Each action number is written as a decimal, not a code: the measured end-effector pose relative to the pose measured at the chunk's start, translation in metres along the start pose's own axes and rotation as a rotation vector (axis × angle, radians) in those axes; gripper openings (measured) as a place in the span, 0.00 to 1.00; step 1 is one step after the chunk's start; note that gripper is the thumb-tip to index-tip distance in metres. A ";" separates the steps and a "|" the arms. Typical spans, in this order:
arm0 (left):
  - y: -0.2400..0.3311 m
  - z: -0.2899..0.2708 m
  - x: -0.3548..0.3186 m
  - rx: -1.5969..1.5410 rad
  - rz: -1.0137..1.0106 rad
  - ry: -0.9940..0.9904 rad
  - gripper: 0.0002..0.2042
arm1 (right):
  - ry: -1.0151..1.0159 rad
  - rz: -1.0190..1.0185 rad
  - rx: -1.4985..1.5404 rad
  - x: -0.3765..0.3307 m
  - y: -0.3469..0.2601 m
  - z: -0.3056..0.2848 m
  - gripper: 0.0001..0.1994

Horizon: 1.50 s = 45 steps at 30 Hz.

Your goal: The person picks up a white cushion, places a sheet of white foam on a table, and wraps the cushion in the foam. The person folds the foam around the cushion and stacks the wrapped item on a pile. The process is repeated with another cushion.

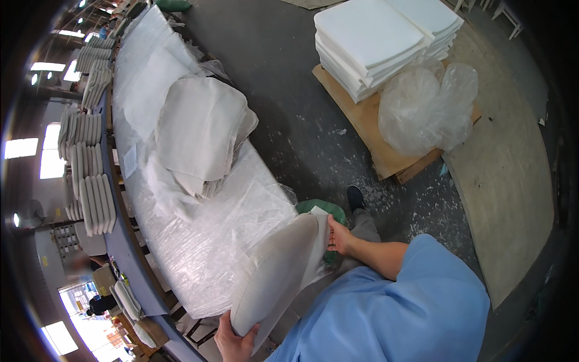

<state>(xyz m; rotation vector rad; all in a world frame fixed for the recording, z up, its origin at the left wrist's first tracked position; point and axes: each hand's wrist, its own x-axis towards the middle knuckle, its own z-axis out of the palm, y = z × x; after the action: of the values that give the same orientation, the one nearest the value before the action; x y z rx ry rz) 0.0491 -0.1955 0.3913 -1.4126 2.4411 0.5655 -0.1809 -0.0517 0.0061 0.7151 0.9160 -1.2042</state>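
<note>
Both hands grip the cushion (274,274): left hand (232,344) partly cut off, right hand (339,236) half hidden.

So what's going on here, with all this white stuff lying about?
A person in a light blue top holds a pale stuffed cushion on edge with both hands: left hand at its lower end, right hand at its upper end. It rests against a plastic-covered table, where a pile of cloth covers lies. White foam slabs sit stacked on a pallet.

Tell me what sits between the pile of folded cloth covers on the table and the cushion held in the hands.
In the head view, only crinkled clear plastic sheeting over the table lies between the pile of covers and the cushion.
</note>
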 end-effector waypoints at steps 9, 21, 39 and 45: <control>0.016 0.022 -0.037 -0.032 -0.074 -0.086 0.30 | 0.197 -0.133 0.101 0.000 0.055 -0.003 0.20; -0.055 0.038 -0.082 0.069 0.264 -0.015 0.31 | 0.226 -0.242 0.317 -0.004 0.113 -0.009 0.20; -0.009 0.124 0.119 0.011 0.490 -0.752 0.28 | 0.615 -0.492 0.223 0.055 0.122 -0.044 0.25; 0.056 0.313 0.191 0.109 0.787 -0.336 0.22 | 0.596 -0.423 0.346 0.036 0.096 -0.032 0.31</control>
<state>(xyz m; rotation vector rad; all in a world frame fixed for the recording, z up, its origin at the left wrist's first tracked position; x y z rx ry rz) -0.0833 -0.1744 0.0451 -0.2307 2.6119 0.7297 -0.0908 -0.0187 -0.0421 1.2410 1.4174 -1.5794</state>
